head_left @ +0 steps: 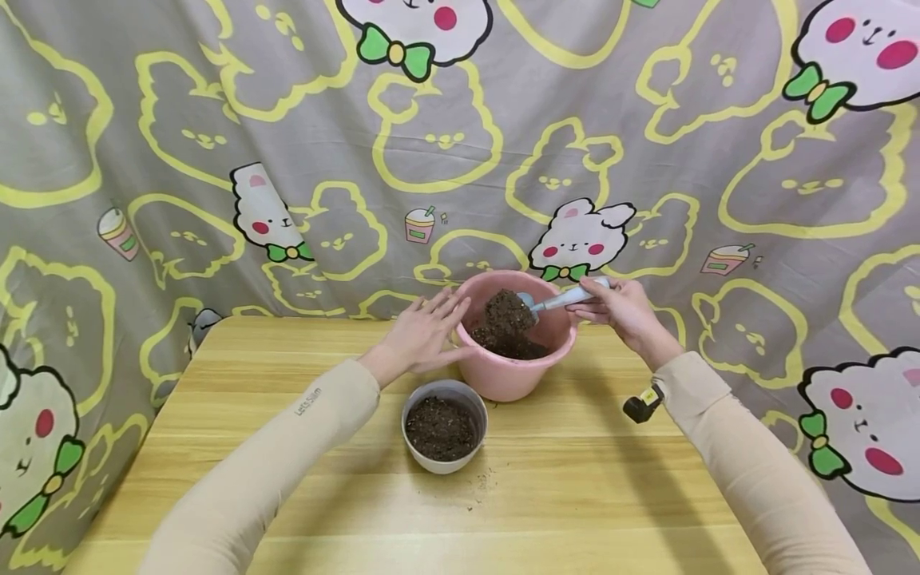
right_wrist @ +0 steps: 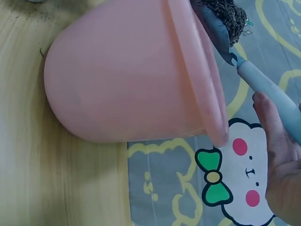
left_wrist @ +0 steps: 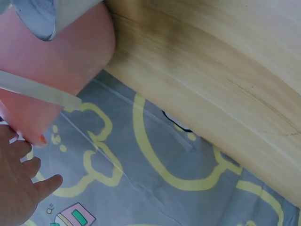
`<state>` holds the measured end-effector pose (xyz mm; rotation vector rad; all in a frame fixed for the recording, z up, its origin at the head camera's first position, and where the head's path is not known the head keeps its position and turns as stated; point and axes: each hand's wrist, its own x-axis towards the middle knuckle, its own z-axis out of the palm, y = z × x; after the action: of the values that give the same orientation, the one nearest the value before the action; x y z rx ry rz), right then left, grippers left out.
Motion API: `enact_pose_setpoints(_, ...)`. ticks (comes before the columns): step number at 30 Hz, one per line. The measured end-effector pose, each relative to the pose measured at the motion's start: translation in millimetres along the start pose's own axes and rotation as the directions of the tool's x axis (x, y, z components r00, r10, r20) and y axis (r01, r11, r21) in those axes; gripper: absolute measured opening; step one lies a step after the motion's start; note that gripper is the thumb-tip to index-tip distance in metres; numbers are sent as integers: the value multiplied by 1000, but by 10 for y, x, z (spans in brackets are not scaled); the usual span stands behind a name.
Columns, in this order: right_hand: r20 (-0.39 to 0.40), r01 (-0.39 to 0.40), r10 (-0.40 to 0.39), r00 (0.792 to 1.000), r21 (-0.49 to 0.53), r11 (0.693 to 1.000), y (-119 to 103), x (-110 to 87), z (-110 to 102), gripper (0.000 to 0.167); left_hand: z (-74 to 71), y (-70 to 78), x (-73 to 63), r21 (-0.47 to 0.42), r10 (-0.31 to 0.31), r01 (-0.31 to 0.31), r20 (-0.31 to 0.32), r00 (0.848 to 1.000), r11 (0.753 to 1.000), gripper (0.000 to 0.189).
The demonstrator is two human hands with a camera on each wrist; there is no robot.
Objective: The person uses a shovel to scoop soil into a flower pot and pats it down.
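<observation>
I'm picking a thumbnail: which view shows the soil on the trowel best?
The head view: there the heap of soil on the trowel appears uncut by the picture's edges. The right wrist view shows only part, cropped at the top; the left wrist view shows none.

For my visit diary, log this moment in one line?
right hand: holds trowel of soil | left hand: at pink bucket rim | pot: soil inside

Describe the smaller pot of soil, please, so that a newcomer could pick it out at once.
Find the wooden table, then the pink bucket near the table's far edge. In the head view, the pot stands nearer and to the left, holding dark soil. Its pale grey wall sets it apart from the bigger pink bucket.
</observation>
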<state>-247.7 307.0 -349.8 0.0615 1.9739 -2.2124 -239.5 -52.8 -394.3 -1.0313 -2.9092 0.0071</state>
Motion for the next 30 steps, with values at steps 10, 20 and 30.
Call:
enact_pose_setpoints(10,-10,1,-1,1000,22,1000,-83,-94,22,15,14,-58,-329,-22,-2,1,-37,999,1000,96)
enact_pose_setpoints(20,-7,-19,19,1000,-2,1000,-110,-183,104,17,116,-45,-788,-14,44,-45,-68,997,999,98)
enact_pose_setpoints(30,43,-17,17,999,-10,1000,-171,-351,371,16,285,44,-1170,-5,91,-92,-66,994,996,104)
